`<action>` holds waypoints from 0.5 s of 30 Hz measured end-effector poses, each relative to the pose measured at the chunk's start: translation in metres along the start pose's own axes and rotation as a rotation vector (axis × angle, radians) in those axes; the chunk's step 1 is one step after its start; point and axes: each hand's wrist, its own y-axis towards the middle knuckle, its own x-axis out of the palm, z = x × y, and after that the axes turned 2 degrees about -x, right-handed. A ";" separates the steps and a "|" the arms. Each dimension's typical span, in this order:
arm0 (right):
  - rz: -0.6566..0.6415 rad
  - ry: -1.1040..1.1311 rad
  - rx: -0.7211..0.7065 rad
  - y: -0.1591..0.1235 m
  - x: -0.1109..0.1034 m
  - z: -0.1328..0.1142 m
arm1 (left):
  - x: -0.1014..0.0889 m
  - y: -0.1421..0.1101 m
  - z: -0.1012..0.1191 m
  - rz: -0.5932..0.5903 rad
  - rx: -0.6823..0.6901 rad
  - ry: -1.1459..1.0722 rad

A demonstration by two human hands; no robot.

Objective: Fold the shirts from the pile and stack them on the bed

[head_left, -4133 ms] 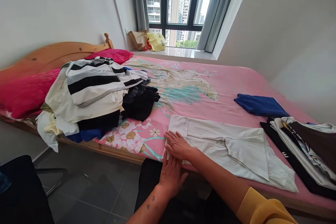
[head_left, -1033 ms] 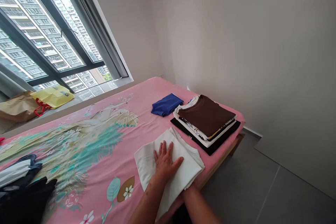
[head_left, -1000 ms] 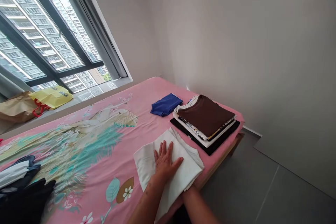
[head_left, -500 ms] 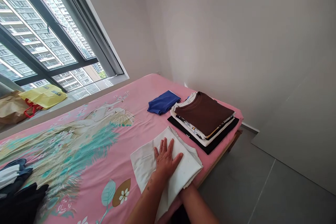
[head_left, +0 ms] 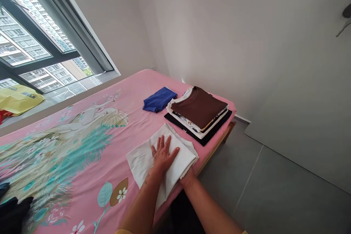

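Note:
A folded white garment, apparently a T-shirt (head_left: 179, 159), lies at the near edge of the bed. My left hand (head_left: 163, 156) rests flat on top of it, fingers spread. At its right edge, my right hand (head_left: 188, 178) reaches beneath the cloth, its fingers hidden from view. Just beyond is a stack of folded clothes topped by a brown T-shirt (head_left: 199, 106), with white and patterned layers under it and a black garment (head_left: 204, 141) at the bottom. A folded blue garment (head_left: 159, 99) sits left of the stack.
A pink patterned sheet (head_left: 131, 117) covers the bed. Dark clothes (head_left: 15, 212) lie at the lower left. On the sill under the window stands a yellow bag (head_left: 20, 98). Walls rise behind the bed; grey floor (head_left: 246, 186) runs along its right side.
The view has turned to the right, so everything appears further left. My left hand still lies on the white T-shirt; slightly more of my right hand shows at the cloth's edge.

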 end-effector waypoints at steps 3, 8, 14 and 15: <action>-0.043 0.149 0.066 -0.020 -0.010 -0.013 | 0.001 -0.002 0.004 0.011 -0.009 0.043; 0.063 0.096 0.089 -0.056 -0.029 -0.024 | -0.002 -0.003 0.012 0.012 -0.028 0.062; 0.196 -0.075 0.014 -0.060 -0.039 -0.013 | -0.020 -0.037 0.016 -0.125 0.104 -0.043; 0.200 -0.092 0.009 -0.059 -0.040 -0.011 | -0.021 -0.049 0.015 -0.145 0.184 -0.040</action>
